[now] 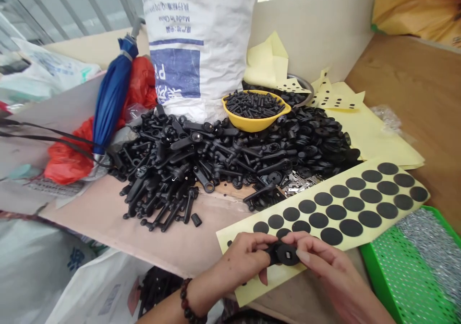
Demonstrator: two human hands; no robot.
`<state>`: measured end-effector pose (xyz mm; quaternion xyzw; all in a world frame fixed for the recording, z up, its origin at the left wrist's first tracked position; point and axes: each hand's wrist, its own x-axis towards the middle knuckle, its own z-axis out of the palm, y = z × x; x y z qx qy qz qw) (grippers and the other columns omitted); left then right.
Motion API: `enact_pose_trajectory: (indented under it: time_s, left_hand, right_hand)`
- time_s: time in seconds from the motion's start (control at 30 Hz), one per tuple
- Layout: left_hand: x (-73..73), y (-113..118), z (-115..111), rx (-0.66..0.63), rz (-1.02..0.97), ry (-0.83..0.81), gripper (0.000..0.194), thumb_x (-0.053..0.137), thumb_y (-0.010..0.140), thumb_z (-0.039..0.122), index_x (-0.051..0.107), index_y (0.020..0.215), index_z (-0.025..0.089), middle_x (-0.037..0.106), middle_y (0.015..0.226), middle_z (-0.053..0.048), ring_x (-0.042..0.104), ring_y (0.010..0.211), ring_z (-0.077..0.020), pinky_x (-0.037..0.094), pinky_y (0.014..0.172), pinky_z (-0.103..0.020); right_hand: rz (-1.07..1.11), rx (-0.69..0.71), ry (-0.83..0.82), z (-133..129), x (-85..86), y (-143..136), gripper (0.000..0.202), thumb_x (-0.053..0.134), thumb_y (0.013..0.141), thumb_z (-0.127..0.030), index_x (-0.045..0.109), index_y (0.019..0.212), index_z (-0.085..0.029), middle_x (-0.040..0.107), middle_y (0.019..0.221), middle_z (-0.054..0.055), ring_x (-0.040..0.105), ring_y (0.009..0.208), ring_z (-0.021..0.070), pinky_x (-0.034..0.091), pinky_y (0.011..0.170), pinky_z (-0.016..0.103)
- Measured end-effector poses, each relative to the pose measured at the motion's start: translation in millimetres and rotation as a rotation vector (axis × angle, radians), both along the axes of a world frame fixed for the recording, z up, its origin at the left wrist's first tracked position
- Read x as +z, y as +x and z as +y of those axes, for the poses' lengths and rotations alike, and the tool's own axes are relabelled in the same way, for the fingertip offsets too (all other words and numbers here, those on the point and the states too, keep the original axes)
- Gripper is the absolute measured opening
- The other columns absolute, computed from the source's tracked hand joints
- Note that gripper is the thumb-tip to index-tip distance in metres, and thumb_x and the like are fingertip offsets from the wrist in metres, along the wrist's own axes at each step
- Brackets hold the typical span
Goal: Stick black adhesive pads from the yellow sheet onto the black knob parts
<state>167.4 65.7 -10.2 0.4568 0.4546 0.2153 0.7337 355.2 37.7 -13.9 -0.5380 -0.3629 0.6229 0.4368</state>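
Note:
Above the lower end of a yellow sheet of round black stickers (370, 219), my two hands meet on one black plastic crank handle (287, 255). Its round end faces up and shows a small light rectangular spot at the centre. My left hand (247, 256) is closed round the handle's arm, thumb on top. Fingers of my right hand (322, 256) pinch the edge of the round end. The rest of the handle is hidden by the left fingers. A heap of similar black crank handles (173, 165) lies beyond.
A yellow bowl (252, 123) of small black ribbed parts sits behind the heap, before a white sack (201, 40). Metal clips (298, 183) lie near the sheet. At right stands a green basket (392, 271) with small metal pieces. A blue umbrella (113, 98) leans at left.

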Motion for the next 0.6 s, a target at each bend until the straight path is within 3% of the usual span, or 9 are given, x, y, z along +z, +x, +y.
enact_pose_trajectory:
  time_s: [0.6]
  left_hand:
    - [9.9, 1.4, -1.9, 0.018, 0.07, -0.003, 0.051, 0.05, 0.063, 0.016, 0.07, 0.109, 0.014, 0.067, 0.081, -0.003, 0.051, 0.042, -0.0057, 0.04, 0.043, -0.017]
  right_hand:
    - [-0.032, 0.013, 0.01, -1.9, -3.5, -0.4, 0.031, 0.074, 0.071, -0.045, 0.06, 0.057, -0.022, 0.068, 0.094, 0.006, 0.057, 0.094, 0.0265, 0.044, 0.079, 0.032]
